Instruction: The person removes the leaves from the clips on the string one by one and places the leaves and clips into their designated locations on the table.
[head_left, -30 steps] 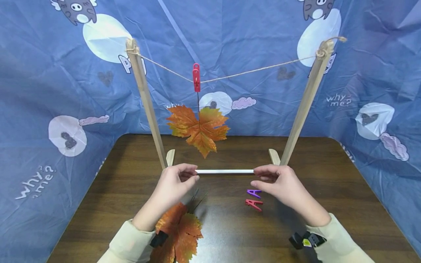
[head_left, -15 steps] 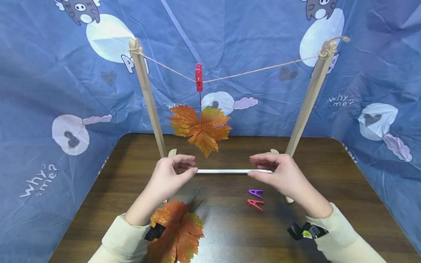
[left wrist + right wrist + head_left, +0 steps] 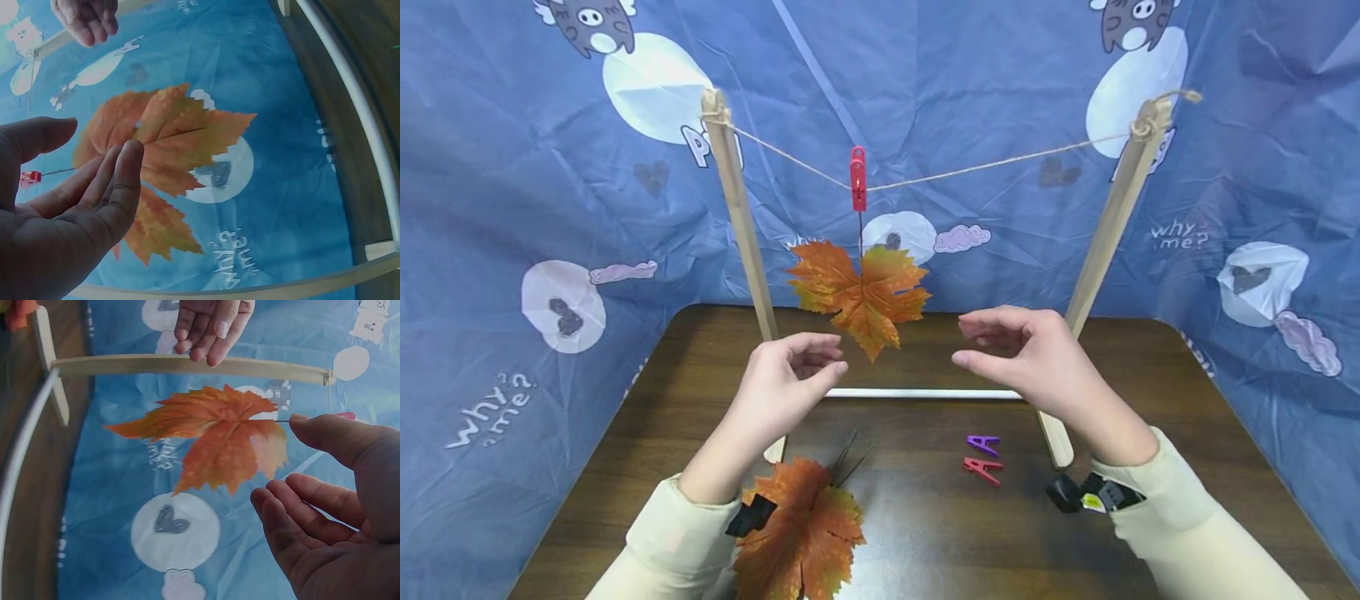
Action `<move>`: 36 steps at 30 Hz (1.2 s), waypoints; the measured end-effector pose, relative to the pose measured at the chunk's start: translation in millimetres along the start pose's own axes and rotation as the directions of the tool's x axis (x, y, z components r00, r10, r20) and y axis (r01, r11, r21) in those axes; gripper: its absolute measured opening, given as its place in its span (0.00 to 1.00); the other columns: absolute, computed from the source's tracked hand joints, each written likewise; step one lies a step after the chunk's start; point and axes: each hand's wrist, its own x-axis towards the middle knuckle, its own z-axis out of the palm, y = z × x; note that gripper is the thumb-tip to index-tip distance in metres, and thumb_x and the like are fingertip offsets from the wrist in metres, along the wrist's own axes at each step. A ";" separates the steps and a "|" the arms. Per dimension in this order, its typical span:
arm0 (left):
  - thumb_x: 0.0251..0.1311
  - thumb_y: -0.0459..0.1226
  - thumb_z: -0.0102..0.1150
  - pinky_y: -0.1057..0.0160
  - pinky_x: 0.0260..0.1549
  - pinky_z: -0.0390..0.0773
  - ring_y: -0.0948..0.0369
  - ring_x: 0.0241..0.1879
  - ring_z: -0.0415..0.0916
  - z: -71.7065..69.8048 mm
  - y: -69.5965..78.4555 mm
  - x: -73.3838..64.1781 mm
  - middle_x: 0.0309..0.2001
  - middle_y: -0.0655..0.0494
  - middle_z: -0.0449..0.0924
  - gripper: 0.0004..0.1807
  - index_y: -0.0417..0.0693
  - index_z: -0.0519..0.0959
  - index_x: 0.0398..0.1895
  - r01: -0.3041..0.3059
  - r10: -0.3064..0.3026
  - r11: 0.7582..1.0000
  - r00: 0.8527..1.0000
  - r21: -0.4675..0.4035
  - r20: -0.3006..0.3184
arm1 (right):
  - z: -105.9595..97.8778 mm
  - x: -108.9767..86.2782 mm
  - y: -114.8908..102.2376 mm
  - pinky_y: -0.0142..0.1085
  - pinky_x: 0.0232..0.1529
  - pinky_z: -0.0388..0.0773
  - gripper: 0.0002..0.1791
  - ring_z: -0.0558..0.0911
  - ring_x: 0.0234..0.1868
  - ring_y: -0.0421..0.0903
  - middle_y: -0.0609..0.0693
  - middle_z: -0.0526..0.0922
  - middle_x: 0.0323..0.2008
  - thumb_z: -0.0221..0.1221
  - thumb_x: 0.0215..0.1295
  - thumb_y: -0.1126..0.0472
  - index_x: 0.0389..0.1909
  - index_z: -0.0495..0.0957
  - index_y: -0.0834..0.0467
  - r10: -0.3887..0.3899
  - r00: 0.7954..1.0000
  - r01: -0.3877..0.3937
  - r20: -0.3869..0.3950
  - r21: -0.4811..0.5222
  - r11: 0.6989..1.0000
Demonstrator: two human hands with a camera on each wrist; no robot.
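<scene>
An orange maple leaf (image 3: 861, 296) hangs by its stem from a red clothespin (image 3: 858, 179), which grips the twine (image 3: 1000, 161) strung between two wooden posts. My left hand (image 3: 790, 379) hovers to the lower left of that leaf, fingers loosely bent and holding nothing. On the other side, my right hand (image 3: 1026, 350) is raised with thumb and fingers apart, also holding nothing. Below both hands a white rod (image 3: 925, 393) runs between the posts. The right wrist view shows the hanging leaf (image 3: 225, 437) beyond the right fingers (image 3: 281, 519).
On the brown table (image 3: 925, 533), more orange leaves (image 3: 805, 533) lie partly under my left wrist. A purple clothespin (image 3: 983, 444) and a red clothespin (image 3: 982, 470) lie at centre right. The left post (image 3: 741, 225) and right post (image 3: 1108, 233) stand on wooden feet before a blue printed cloth.
Both hands have come off the white rod and risen, the right one higher. More of the rod and of the stand's feet now shows. The hanging leaf stays on the twine.
</scene>
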 end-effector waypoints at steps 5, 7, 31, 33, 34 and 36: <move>0.61 0.27 0.68 0.60 0.40 0.82 0.53 0.40 0.84 -5.3 9.1 5.6 0.39 0.46 0.86 0.14 0.31 0.83 0.50 -0.028 0.029 1.000 0.999 0.011 -0.016 | -5.2 11.3 -14.3 0.37 0.45 0.82 0.19 0.86 0.43 0.42 0.47 0.88 0.44 0.76 0.57 0.59 0.49 0.87 0.59 -0.038 0.999 0.037 -0.019 -0.032 0.999; 0.60 0.26 0.68 0.60 0.41 0.82 0.53 0.40 0.84 -6.1 10.9 8.9 0.39 0.45 0.87 0.14 0.30 0.83 0.50 -0.035 0.035 0.999 0.999 0.008 -0.019 | -7.8 15.0 -20.1 0.37 0.45 0.82 0.19 0.86 0.43 0.42 0.47 0.88 0.44 0.76 0.57 0.60 0.49 0.87 0.59 -0.051 0.998 0.050 -0.027 -0.030 0.998; 0.59 0.30 0.71 0.61 0.41 0.82 0.56 0.39 0.85 -15.2 39.4 43.4 0.39 0.46 0.87 0.16 0.33 0.84 0.50 -0.111 0.117 0.992 0.988 0.060 -0.105 | -24.2 68.5 -84.3 0.35 0.50 0.80 0.19 0.86 0.45 0.44 0.51 0.87 0.46 0.75 0.59 0.61 0.50 0.86 0.62 -0.183 0.983 0.181 -0.017 -0.086 0.980; 0.60 0.31 0.71 0.62 0.41 0.82 0.57 0.39 0.84 -15.7 40.3 45.1 0.39 0.47 0.87 0.17 0.33 0.83 0.51 -0.114 0.122 0.991 0.986 0.075 -0.110 | -25.1 72.0 -88.0 0.36 0.50 0.80 0.19 0.86 0.46 0.44 0.51 0.87 0.46 0.74 0.59 0.60 0.51 0.86 0.61 -0.171 0.985 0.170 -0.005 -0.090 0.981; 0.60 0.31 0.71 0.62 0.41 0.82 0.57 0.39 0.84 -16.3 41.2 45.9 0.39 0.48 0.87 0.17 0.33 0.83 0.51 -0.117 0.126 0.990 0.986 0.081 -0.113 | -25.5 73.9 -89.7 0.36 0.50 0.80 0.19 0.86 0.46 0.45 0.52 0.87 0.46 0.74 0.59 0.60 0.51 0.86 0.61 -0.163 0.987 0.162 0.000 -0.089 0.983; 0.60 0.31 0.71 0.62 0.41 0.82 0.57 0.39 0.84 -17.4 43.4 47.8 0.39 0.48 0.87 0.17 0.33 0.83 0.51 -0.128 0.138 0.988 0.983 0.085 -0.119 | -26.3 77.1 -93.0 0.36 0.50 0.80 0.20 0.85 0.47 0.45 0.52 0.87 0.46 0.74 0.59 0.60 0.51 0.86 0.61 -0.156 0.988 0.156 0.008 -0.091 0.984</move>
